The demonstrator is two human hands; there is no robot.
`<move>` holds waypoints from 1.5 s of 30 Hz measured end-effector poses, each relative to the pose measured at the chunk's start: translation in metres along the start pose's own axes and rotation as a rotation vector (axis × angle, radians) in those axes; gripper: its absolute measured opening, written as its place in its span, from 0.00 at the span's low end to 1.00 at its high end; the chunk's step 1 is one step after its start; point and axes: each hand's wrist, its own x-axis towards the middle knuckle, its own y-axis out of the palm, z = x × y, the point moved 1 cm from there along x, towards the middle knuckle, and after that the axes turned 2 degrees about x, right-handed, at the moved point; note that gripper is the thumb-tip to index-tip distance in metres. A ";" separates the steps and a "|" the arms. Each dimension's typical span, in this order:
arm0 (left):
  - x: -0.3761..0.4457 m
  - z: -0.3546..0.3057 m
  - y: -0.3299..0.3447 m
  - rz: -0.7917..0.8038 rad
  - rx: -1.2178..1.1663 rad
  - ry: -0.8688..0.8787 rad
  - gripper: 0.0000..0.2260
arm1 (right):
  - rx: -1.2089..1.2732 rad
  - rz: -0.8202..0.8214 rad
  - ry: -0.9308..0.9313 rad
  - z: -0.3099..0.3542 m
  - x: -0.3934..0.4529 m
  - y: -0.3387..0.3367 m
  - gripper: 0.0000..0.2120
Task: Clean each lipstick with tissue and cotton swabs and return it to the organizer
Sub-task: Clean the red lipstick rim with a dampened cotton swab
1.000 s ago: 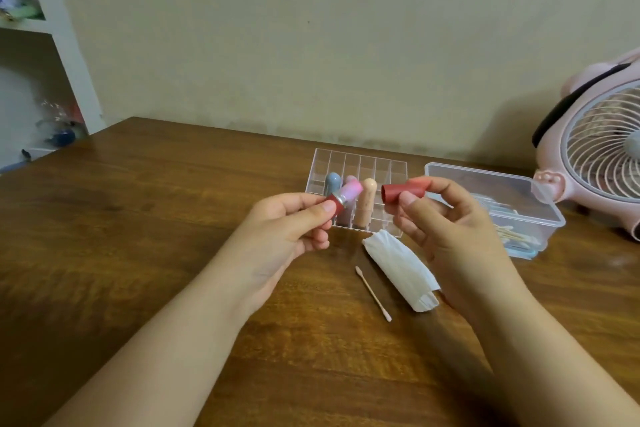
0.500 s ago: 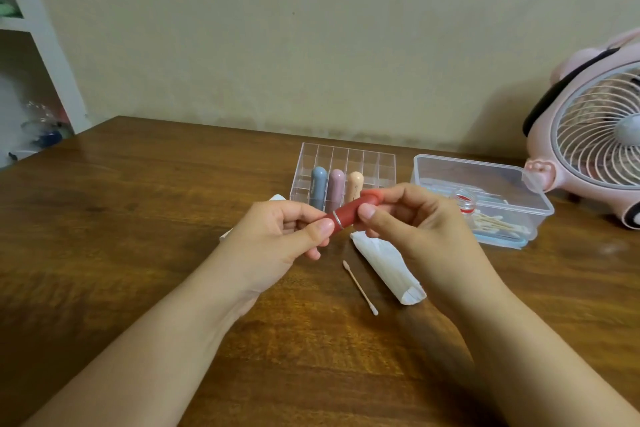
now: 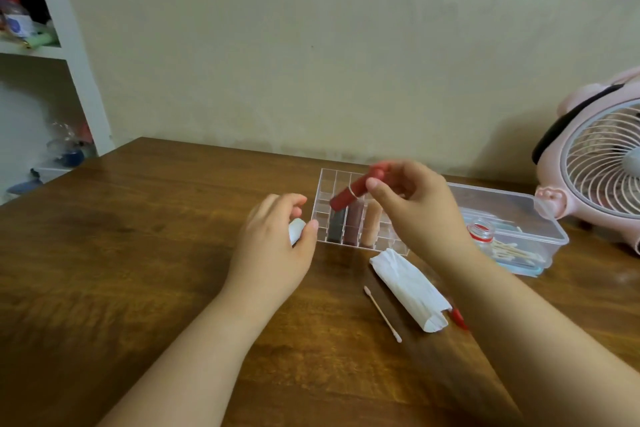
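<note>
My right hand (image 3: 412,208) pinches a capped red lipstick (image 3: 353,191), held tilted just above the clear organizer (image 3: 325,184). Three lipsticks stand in the organizer: a dark grey one (image 3: 336,226), a mauve one (image 3: 353,224) and a peach one (image 3: 371,225). My left hand (image 3: 277,239) hovers left of the organizer with loosely curled fingers, over a white tissue wad (image 3: 296,229), holding nothing. A folded white tissue (image 3: 408,288) and a cotton swab (image 3: 382,314) lie on the table in front of the organizer.
A clear plastic box (image 3: 512,215) with cotton swabs and a small red-rimmed jar (image 3: 480,233) sits right of the organizer. A pink fan (image 3: 602,166) stands at the far right. A small red item (image 3: 458,317) lies by the tissue. White shelving (image 3: 69,55) is at left.
The cap went onto the red lipstick. My left hand then let go and dropped toward the tissue wad, while my right hand carried the closed lipstick over the organizer.
</note>
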 end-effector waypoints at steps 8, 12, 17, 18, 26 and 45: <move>0.003 0.015 0.007 0.042 0.138 0.061 0.11 | -0.415 0.212 -0.159 0.005 0.038 0.041 0.08; 0.004 0.017 0.009 0.063 0.144 0.037 0.11 | -0.475 0.256 -0.174 -0.004 0.041 0.048 0.11; 0.004 0.018 0.012 0.099 0.170 0.044 0.12 | -0.511 0.287 -0.155 -0.018 0.043 0.055 0.07; 0.004 0.019 0.013 0.106 0.184 0.050 0.12 | -0.518 0.297 -0.149 -0.019 0.043 0.056 0.06; 0.003 0.019 0.016 0.130 0.209 0.058 0.13 | -0.534 0.325 -0.127 -0.021 0.043 0.056 0.09; 0.005 0.018 0.017 0.071 0.116 0.020 0.16 | -0.272 0.122 -0.076 0.004 0.096 0.032 0.06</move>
